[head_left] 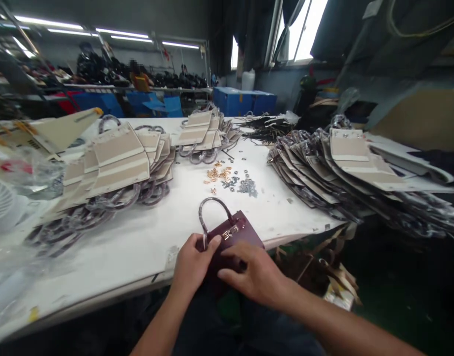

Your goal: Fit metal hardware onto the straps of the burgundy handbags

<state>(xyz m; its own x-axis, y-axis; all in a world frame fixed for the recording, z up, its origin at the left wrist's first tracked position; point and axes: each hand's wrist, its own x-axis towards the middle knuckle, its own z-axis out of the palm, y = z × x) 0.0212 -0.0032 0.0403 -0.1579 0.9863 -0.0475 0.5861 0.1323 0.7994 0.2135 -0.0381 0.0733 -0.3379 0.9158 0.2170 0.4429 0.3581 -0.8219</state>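
Note:
A small dark burgundy handbag (237, 233) with a wrapped loop handle and a gold clasp lies at the near edge of the white table (138, 242). My left hand (192, 264) grips its left side, thumb resting by the handle base. My right hand (257, 277) lies over the bag's lower front, fingers curled and pressing on it. A scatter of small gold and silver metal fittings (230, 179) sits on the table just beyond the bag.
Stacks of beige cardboard-backed bag pieces with wrapped handles lie at the left (119, 163), the back centre (204, 133) and the right (345, 168). Clear plastic wrap (30, 173) is at far left. Blue boxes (245, 101) stand behind. Scrap lies on the floor (323, 277).

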